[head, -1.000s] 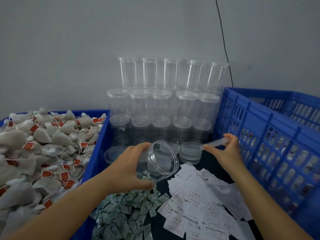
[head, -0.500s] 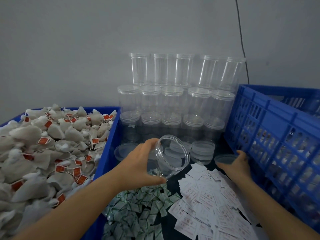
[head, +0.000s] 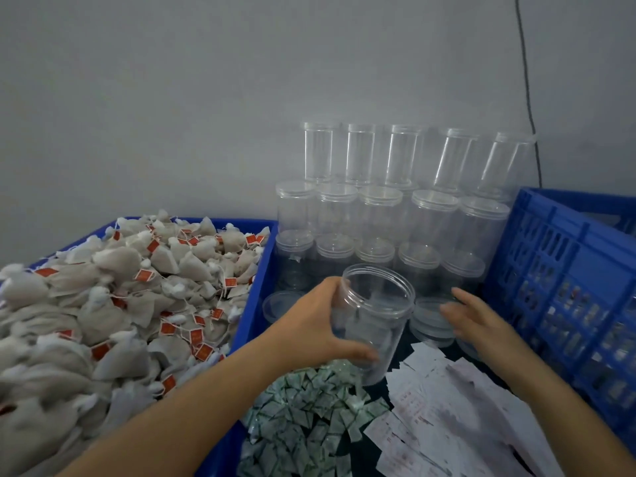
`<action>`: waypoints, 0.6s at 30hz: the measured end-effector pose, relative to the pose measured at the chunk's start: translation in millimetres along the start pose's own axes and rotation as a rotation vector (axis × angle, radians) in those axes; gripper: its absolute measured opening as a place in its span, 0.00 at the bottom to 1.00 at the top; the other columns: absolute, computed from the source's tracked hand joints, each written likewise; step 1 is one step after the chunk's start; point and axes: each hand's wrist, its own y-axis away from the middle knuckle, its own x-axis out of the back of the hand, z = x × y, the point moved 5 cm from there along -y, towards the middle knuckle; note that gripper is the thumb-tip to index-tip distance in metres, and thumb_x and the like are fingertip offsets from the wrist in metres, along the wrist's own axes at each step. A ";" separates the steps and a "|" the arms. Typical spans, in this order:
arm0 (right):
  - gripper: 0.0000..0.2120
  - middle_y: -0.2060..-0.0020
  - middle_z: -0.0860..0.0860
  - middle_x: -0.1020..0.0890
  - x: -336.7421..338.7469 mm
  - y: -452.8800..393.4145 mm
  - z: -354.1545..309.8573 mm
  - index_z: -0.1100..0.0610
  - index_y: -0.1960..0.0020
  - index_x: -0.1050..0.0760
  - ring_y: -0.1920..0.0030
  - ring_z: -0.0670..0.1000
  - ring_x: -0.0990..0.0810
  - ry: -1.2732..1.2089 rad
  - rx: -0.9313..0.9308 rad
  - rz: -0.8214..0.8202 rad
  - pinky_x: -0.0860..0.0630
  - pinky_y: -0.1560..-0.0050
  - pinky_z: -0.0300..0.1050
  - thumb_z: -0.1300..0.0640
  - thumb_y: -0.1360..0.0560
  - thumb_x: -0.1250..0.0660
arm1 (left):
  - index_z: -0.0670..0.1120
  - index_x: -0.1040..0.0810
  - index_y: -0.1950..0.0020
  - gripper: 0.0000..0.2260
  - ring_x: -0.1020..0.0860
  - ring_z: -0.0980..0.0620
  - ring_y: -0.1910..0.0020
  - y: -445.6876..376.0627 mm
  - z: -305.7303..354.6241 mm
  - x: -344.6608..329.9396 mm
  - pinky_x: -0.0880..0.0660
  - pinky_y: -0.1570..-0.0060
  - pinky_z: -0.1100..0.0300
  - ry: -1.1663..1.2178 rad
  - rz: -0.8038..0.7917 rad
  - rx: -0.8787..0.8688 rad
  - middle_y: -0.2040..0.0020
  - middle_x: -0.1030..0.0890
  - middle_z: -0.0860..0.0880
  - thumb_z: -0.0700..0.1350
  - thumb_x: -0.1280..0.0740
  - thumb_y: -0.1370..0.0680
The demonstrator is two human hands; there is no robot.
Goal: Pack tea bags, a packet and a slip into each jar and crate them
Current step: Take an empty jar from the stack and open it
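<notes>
Head view showed the left hand (head: 311,330) gripping an empty, lidless clear jar (head: 373,321), tilted mouth-up above the green packets (head: 309,413) and paper slips (head: 457,418). The right hand (head: 476,320), fingers apart and apparently empty though blurred, hovered by the loose lids (head: 432,316). Filling would go best with the mouth turned towards the heaped tea bags (head: 113,304).
</notes>
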 end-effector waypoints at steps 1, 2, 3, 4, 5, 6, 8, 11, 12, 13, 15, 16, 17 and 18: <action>0.39 0.35 0.37 0.25 -14.0 15.0 -19.6 0.33 0.30 0.37 0.36 0.44 0.24 -0.072 0.074 -0.086 0.29 0.36 0.48 0.25 0.38 0.31 | 0.54 0.35 0.35 0.40 0.26 0.60 0.42 0.8 6.1 1.2 0.25 0.41 0.56 0.000 0.007 -0.010 0.42 0.26 0.60 0.62 0.22 0.42; 0.40 0.37 0.34 0.23 -26.5 27.1 -33.9 0.29 0.34 0.37 0.38 0.39 0.23 -0.112 0.132 -0.154 0.27 0.38 0.44 0.22 0.42 0.30 | 0.55 0.34 0.37 0.38 0.25 0.60 0.43 1.8 12.5 2.4 0.25 0.43 0.58 0.001 0.013 -0.023 0.43 0.25 0.61 0.61 0.21 0.41; 0.42 0.40 0.33 0.22 -38.2 37.6 -46.0 0.28 0.35 0.38 0.40 0.36 0.22 -0.154 0.184 -0.216 0.24 0.42 0.38 0.22 0.46 0.28 | 0.57 0.33 0.39 0.34 0.25 0.61 0.45 2.8 19.7 3.6 0.24 0.45 0.62 0.007 0.020 -0.048 0.45 0.24 0.61 0.59 0.21 0.40; 0.44 0.42 0.31 0.21 -48.6 44.7 -55.5 0.27 0.37 0.37 0.41 0.34 0.22 -0.194 0.231 -0.260 0.23 0.48 0.33 0.23 0.49 0.26 | 0.60 0.32 0.42 0.30 0.24 0.61 0.46 4.6 27.5 5.7 0.25 0.48 0.66 0.011 0.033 -0.083 0.47 0.24 0.63 0.57 0.21 0.38; 0.44 0.44 0.29 0.20 -57.7 49.6 -64.0 0.26 0.38 0.37 0.42 0.33 0.22 -0.230 0.268 -0.282 0.23 0.52 0.30 0.25 0.50 0.24 | 0.62 0.33 0.44 0.28 0.24 0.62 0.47 6.7 34.1 8.7 0.25 0.51 0.69 0.008 0.047 -0.106 0.48 0.24 0.63 0.57 0.21 0.38; 0.45 0.44 0.29 0.20 -64.5 52.4 -70.6 0.26 0.38 0.37 0.43 0.32 0.22 -0.269 0.297 -0.287 0.23 0.54 0.29 0.27 0.51 0.22 | 0.63 0.34 0.44 0.28 0.24 0.62 0.48 8.7 38.6 12.3 0.26 0.51 0.69 -0.002 0.057 -0.104 0.47 0.24 0.63 0.60 0.22 0.38; 0.48 0.42 0.33 0.20 -75.4 55.2 -82.1 0.29 0.36 0.35 0.41 0.35 0.21 -0.366 0.338 -0.287 0.22 0.53 0.31 0.29 0.53 0.20 | 0.58 0.34 0.40 0.33 0.25 0.62 0.46 13.6 39.8 20.9 0.25 0.47 0.63 -0.019 0.077 -0.072 0.44 0.26 0.61 0.64 0.24 0.39; 0.51 0.41 0.36 0.19 -92.3 58.2 -90.9 0.36 0.35 0.32 0.41 0.40 0.20 -0.451 0.365 -0.292 0.20 0.52 0.35 0.30 0.55 0.19 | 0.57 0.36 0.36 0.38 0.27 0.62 0.43 26.4 34.8 30.5 0.26 0.42 0.60 -0.028 0.043 -0.033 0.40 0.27 0.60 0.61 0.22 0.40; 0.51 0.42 0.37 0.19 -98.5 60.5 -92.0 0.36 0.35 0.32 0.41 0.41 0.19 -0.465 0.368 -0.291 0.20 0.52 0.36 0.30 0.55 0.19 | 0.58 0.37 0.36 0.39 0.28 0.62 0.42 32.0 31.7 34.2 0.28 0.41 0.62 -0.062 -0.002 -0.013 0.39 0.29 0.60 0.61 0.21 0.40; 0.50 0.42 0.37 0.18 -105.9 63.8 -92.0 0.33 0.35 0.32 0.41 0.41 0.19 -0.471 0.369 -0.290 0.20 0.52 0.36 0.30 0.55 0.19 | 0.59 0.38 0.35 0.39 0.29 0.62 0.40 38.3 27.1 38.9 0.29 0.40 0.62 -0.119 -0.061 0.009 0.37 0.30 0.61 0.61 0.22 0.40; 0.44 0.44 0.34 0.19 -122.6 71.1 -86.5 0.24 0.41 0.31 0.43 0.39 0.19 -0.469 0.345 -0.291 0.20 0.53 0.35 0.29 0.55 0.19 | 0.57 0.39 0.32 0.40 0.30 0.59 0.37 51.0 10.6 55.4 0.30 0.37 0.59 -0.264 -0.161 0.083 0.35 0.31 0.60 0.61 0.23 0.38; 0.41 0.44 0.34 0.19 -130.8 74.6 -81.9 0.21 0.44 0.31 0.44 0.39 0.19 -0.455 0.323 -0.285 0.20 0.54 0.35 0.29 0.55 0.19 | 0.56 0.40 0.29 0.40 0.31 0.57 0.35 56.2 -0.9 67.9 0.32 0.35 0.57 -0.341 -0.171 0.135 0.32 0.32 0.58 0.60 0.24 0.36; 0.41 0.44 0.35 0.19 -139.4 78.7 -77.9 0.20 0.45 0.32 0.44 0.41 0.18 -0.443 0.300 -0.286 0.20 0.53 0.37 0.29 0.55 0.20 | 0.55 0.40 0.27 0.40 0.32 0.55 0.33 60.5 -13.9 82.7 0.33 0.34 0.56 -0.424 -0.139 0.189 0.30 0.33 0.56 0.58 0.25 0.33; 0.42 0.42 0.38 0.20 -148.0 81.5 -71.9 0.21 0.44 0.33 0.43 0.44 0.18 -0.426 0.284 -0.286 0.20 0.50 0.40 0.29 0.55 0.19 | 0.53 0.39 0.26 0.37 0.33 0.54 0.32 64.1 -26.8 99.3 0.34 0.34 0.56 -0.516 -0.067 0.233 0.29 0.34 0.54 0.57 0.26 0.31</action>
